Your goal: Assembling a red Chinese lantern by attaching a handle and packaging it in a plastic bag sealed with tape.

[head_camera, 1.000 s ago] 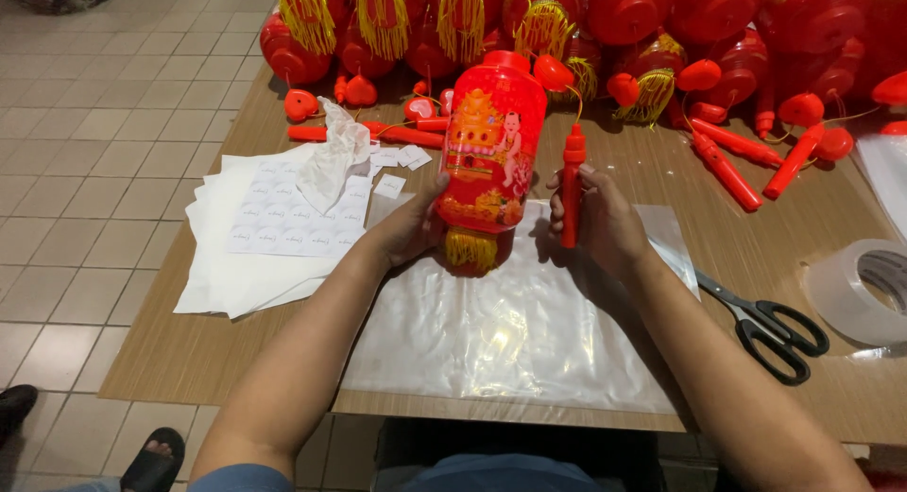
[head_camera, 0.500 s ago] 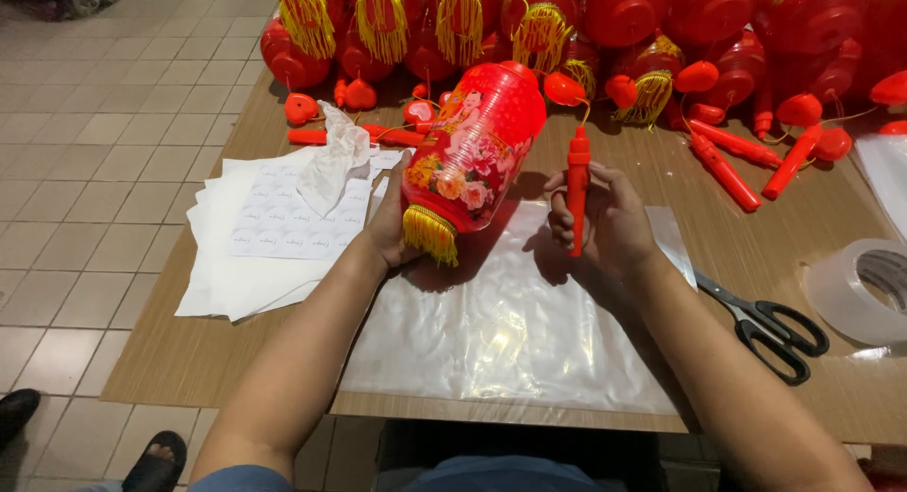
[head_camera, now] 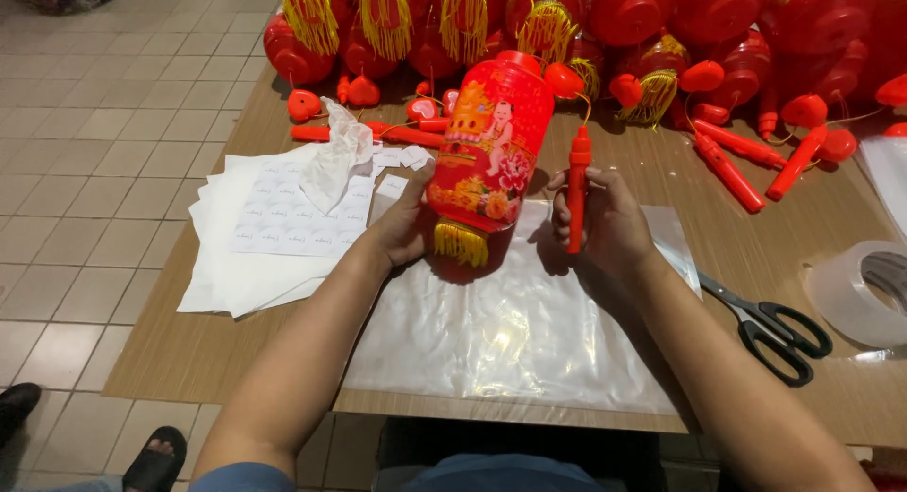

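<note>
The left hand [head_camera: 402, 229] grasps a red paper lantern [head_camera: 491, 147] from its left side, fingers wrapped round the lower body near the yellow fringe [head_camera: 460, 241]. The lantern is lifted clear of the tabletop [head_camera: 198, 355], tilted so that its long axis runs from the fringe end, nearest the person, up and away to the right, where the red cap points toward the heap of lanterns [head_camera: 586, 19] at the far edge. Its printed side, with flowers and a small figure, faces the camera.

The right hand [head_camera: 605, 218] is clenched round a slim red handle stick [head_camera: 576, 185], held nearly upright just to the right of the lantern. A thin cord runs from the stick's top toward the lantern's cap, so the two are joined. The stick's axis stands almost parallel to the lantern's, the two close but apart.

Under both hands lies a clear plastic bag [head_camera: 510, 331], flat. To the left are white sticker sheets [head_camera: 274, 227] with a crumpled strip of backing on top. To the right lie black scissors [head_camera: 770, 327] and a roll of clear tape [head_camera: 864, 293]; loose red sticks [head_camera: 727, 171] lie beyond.
</note>
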